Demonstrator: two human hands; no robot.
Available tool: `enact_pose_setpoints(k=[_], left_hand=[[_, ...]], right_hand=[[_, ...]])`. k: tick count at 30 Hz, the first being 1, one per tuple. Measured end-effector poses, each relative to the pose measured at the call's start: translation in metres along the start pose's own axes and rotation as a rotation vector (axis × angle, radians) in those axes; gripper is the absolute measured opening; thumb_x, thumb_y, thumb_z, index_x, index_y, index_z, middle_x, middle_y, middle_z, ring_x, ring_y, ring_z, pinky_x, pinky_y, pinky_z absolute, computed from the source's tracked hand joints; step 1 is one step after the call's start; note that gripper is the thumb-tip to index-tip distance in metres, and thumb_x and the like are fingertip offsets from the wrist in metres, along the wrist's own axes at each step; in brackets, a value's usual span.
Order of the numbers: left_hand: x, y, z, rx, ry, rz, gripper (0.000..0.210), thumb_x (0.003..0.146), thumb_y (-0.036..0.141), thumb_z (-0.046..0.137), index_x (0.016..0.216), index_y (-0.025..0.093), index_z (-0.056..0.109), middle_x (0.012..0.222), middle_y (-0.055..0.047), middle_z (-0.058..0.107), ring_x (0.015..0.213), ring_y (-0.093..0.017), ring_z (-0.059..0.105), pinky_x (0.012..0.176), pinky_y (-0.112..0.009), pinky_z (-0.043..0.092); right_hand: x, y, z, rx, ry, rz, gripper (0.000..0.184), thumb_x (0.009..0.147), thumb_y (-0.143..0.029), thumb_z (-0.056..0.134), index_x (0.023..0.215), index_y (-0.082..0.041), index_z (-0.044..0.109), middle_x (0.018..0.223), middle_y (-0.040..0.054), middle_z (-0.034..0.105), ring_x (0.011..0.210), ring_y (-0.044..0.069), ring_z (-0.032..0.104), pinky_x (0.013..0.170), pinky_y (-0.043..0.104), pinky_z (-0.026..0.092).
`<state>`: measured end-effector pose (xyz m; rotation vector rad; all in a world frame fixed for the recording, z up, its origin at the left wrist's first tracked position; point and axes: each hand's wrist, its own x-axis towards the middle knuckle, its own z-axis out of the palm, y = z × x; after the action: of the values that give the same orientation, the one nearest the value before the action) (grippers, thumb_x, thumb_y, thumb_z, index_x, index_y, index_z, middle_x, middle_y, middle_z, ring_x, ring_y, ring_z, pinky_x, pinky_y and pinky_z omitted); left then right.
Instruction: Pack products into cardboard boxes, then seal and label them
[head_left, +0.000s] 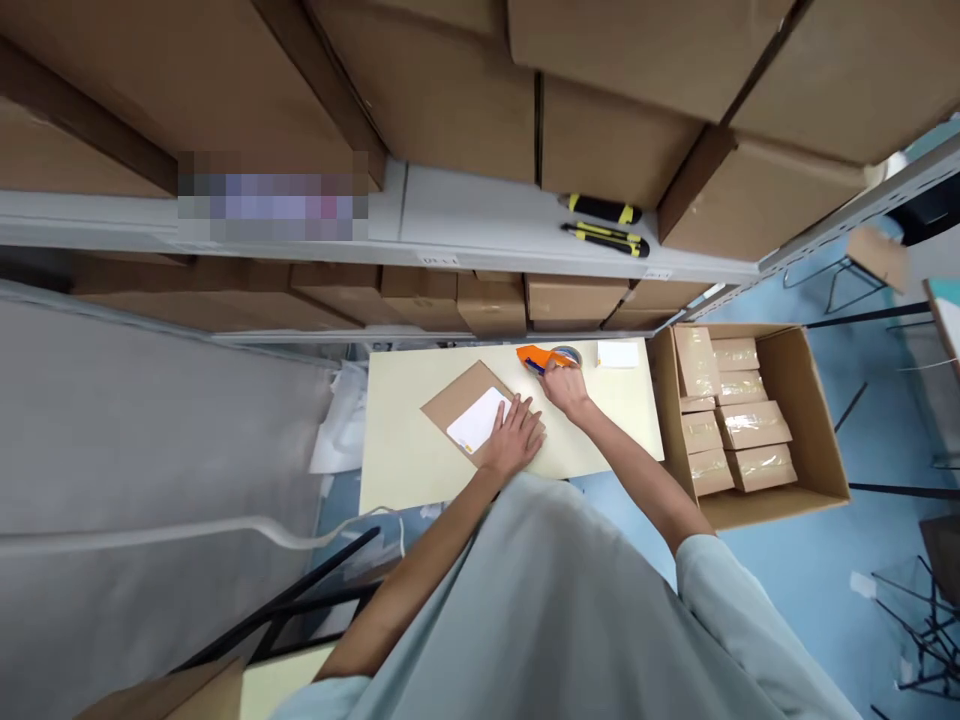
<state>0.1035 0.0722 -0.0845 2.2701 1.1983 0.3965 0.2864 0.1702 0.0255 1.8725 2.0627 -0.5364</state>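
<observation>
On the pale yellow table point(397, 480) lies a flat brown cardboard box point(457, 400), turned at an angle. A white sheet or label point(471, 420) is on its top. My left hand point(516, 432) rests on the box and the label's right part, fingers spread. Just beyond the box, my right hand point(564, 388) is closed around an orange tape dispenser point(536, 357). A tape roll point(568, 354) shows beside that hand. The dispenser's handle is hidden by my fingers.
White papers point(617, 354) lie at the table's back right corner. An open carton point(814, 430) with several taped boxes stands to the right. Above, a shelf point(465, 220) carries large cartons and black-and-yellow utility knives point(604, 225). A white cable point(277, 535) runs at the left.
</observation>
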Motion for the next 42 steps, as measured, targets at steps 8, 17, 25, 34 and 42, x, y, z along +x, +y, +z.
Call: enact_pose_setpoints(k=[8,17,25,34,42], left_hand=[[0.048,0.011,-0.088,-0.145,0.506,0.074,0.053,0.11,0.029,0.053,0.162,0.021,0.052,0.168,-0.019,0.058,0.158,-0.032,0.055,0.129,-0.056,0.049],[0.15,-0.003,-0.228,-0.133,0.676,0.159,0.058,0.103,0.019,0.054,0.161,0.022,0.056,0.175,-0.016,0.049,0.155,-0.032,0.058,0.127,-0.049,0.053],[0.206,-0.035,-0.261,-0.104,0.529,0.101,0.062,0.097,0.019,0.055,0.158,0.018,0.062,0.165,-0.018,0.062,0.153,-0.034,0.061,0.131,-0.057,0.049],[0.14,-0.021,-0.228,-0.145,0.507,0.068,0.047,0.106,0.029,0.051,0.147,0.021,0.07,0.157,-0.014,0.069,0.15,-0.033,0.062,0.129,-0.056,0.05],[0.007,-0.022,-0.145,-0.225,0.445,-0.276,0.034,0.105,0.032,0.056,0.133,0.022,0.074,0.151,-0.014,0.071,0.149,-0.031,0.062,0.131,-0.055,0.047]], right_hand=[[-0.028,-0.032,-0.09,0.032,0.231,0.09,0.064,0.116,-0.054,0.044,0.148,0.0,0.059,0.111,0.0263,0.083,0.104,0.038,0.083,0.096,0.045,0.06],[0.021,-0.073,-0.217,0.04,0.46,-0.08,0.049,0.109,-0.03,0.047,0.146,0.0,0.054,0.115,0.025,0.083,0.111,0.036,0.081,0.111,0.047,0.055],[0.078,-0.075,-0.269,-0.057,0.405,-0.081,0.038,0.106,-0.023,0.058,0.141,-0.01,0.068,0.127,0.0195,0.084,0.12,0.031,0.08,0.108,0.039,0.057],[0.088,-0.062,-0.255,-0.041,0.452,-0.089,0.05,0.107,-0.019,0.05,0.153,0.001,0.057,0.151,0.0294,0.066,0.142,0.034,0.061,0.126,0.047,0.041],[0.028,-0.011,-0.114,0.336,0.737,-0.12,0.054,0.11,-0.021,0.038,0.161,-0.008,0.051,0.158,0.0253,0.057,0.15,0.038,0.049,0.128,0.054,0.039]])
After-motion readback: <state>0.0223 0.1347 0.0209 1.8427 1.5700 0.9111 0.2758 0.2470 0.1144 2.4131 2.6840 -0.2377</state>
